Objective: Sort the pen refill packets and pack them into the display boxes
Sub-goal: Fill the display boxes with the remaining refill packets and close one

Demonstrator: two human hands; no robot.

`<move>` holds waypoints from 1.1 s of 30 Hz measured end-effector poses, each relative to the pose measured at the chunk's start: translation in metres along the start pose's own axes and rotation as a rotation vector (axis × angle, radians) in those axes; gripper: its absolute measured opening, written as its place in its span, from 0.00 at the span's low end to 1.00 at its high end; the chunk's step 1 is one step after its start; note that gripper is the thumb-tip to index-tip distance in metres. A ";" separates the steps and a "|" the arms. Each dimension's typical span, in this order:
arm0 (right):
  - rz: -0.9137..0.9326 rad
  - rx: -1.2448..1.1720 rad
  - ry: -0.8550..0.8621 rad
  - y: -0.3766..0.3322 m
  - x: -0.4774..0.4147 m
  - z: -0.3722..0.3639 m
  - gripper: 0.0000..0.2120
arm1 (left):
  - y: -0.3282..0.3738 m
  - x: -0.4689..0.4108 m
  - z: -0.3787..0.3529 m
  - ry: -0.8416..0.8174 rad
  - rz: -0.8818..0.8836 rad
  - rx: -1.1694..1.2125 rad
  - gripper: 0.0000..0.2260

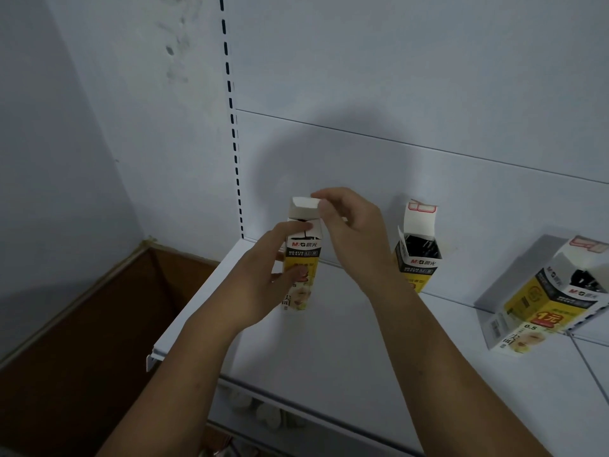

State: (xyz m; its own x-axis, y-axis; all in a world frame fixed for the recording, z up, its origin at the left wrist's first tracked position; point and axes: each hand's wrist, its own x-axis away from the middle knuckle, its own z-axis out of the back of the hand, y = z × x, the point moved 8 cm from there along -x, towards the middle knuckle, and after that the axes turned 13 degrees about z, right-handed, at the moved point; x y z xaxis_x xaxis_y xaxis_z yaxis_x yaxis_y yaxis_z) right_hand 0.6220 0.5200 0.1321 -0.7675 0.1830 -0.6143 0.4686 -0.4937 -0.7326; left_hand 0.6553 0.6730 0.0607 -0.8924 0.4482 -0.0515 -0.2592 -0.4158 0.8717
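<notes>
Right now I am wrapping my left hand (pixel 260 282) around the lower body of the display box (pixel 301 255), thumb on the front panel and the other fingers reaching behind it. The box is sitting upright near the middle of my view, on the white shelf (pixel 329 351) or just above it; I cannot tell which. My right hand (pixel 352 232) is pinching its top flap (pixel 304 206) at twelve o'clock of the box, thumb and fingertips closing on the white card.

I am judging this box to be thin printed card: light, easily creased, and likely to buckle if I squeeze the middle of its walls. So I am thinking the safest hold is low on the body and along the corners, with only a gentle pinch on the flap near its fold line.

At three o'clock from it, a second display box (pixel 417 262) is standing against the back panel (pixel 395 94) with its flap raised and dark contents showing. Further toward four o'clock, a third display box (pixel 540 301) is lying tilted on its back. At eight o'clock, beside the shelf, a brown cardboard carton (pixel 99 324) is standing open.
</notes>
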 end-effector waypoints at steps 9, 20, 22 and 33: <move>0.025 -0.028 0.002 0.008 0.035 -0.006 0.10 | -0.001 0.000 0.001 0.058 0.019 -0.013 0.27; 0.060 -0.068 0.024 0.009 0.038 -0.008 0.10 | 0.004 0.011 0.004 0.126 -0.022 0.201 0.34; 0.061 -0.085 0.022 0.012 0.039 -0.009 0.10 | 0.007 0.013 0.005 0.125 -0.057 0.184 0.36; 0.258 -0.001 0.069 0.022 0.058 -0.016 0.13 | -0.003 0.011 -0.003 0.137 -0.074 0.139 0.25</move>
State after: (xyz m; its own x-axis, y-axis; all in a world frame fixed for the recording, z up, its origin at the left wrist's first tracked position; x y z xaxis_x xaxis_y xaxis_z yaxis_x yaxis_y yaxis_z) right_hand 0.5945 0.5334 0.0756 -0.5914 0.1087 -0.7990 0.6451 -0.5307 -0.5497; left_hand 0.6450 0.6769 0.0555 -0.9174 0.3574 -0.1752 -0.2806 -0.2684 0.9215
